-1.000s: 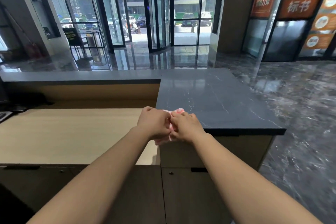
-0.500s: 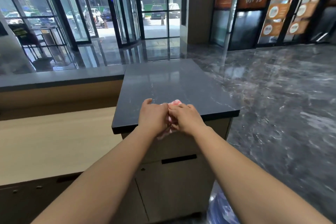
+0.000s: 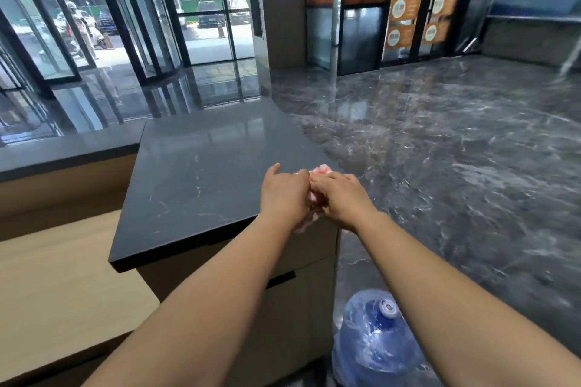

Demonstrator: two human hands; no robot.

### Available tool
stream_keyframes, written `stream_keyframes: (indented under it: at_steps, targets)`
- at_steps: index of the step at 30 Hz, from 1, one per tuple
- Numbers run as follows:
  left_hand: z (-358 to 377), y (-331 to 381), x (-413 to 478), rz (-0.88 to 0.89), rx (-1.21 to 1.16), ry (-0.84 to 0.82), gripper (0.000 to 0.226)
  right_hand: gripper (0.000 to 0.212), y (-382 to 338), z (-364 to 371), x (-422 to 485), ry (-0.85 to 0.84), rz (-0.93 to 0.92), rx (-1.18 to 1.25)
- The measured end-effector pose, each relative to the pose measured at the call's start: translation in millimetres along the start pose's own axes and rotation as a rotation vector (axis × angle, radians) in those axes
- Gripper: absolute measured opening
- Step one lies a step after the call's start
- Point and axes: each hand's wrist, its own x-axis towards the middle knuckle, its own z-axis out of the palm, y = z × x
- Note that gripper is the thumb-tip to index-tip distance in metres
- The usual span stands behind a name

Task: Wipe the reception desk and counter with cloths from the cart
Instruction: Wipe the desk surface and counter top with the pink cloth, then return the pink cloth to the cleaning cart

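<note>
Pink cloth [image 3: 320,170]: bunched between your hands, right edge of stone counter [image 3: 201,179].
Left hand [image 3: 284,195]: fingers curled on it.
Right hand [image 3: 341,198]: likewise gripping.
Change: you swung right; wiping likely next.

The left forearm [image 3: 204,308] and right forearm [image 3: 456,308] were bare along all their visible length, smooth and slender. The 2 hands, left hand [image 3: 283,195] and right hand [image 3: 341,198], were bare too.
</note>
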Motion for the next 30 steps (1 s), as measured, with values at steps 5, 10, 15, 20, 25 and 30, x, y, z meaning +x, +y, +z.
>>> stream_keyframes:
  at_steps: [5,10,15,20,25,30]
  targets:
    - [11,19,31,0.069,-0.124,-0.023,0.036,0.032,29,-15,-9,-0.007,0.113,-0.02]
    - [11,30,62,0.0,-0.526,-0.116,0.067,0.044,56,-28,-26,0.056,0.315,0.048]
    - [17,68,84,-0.093,-0.719,-0.103,0.038,0.058,88,-34,-65,0.199,0.651,0.267]
    - [23,141,94,-0.073,-1.084,-0.398,0.034,0.057,117,-35,-112,0.396,0.937,0.497]
    - [22,211,82,-0.083,-1.324,-0.804,0.02,0.046,133,-41,-168,0.523,1.118,0.549]
    - [16,259,54,0.015,-1.386,-0.907,0.025,0.034,123,-60,-223,0.667,1.359,0.568]
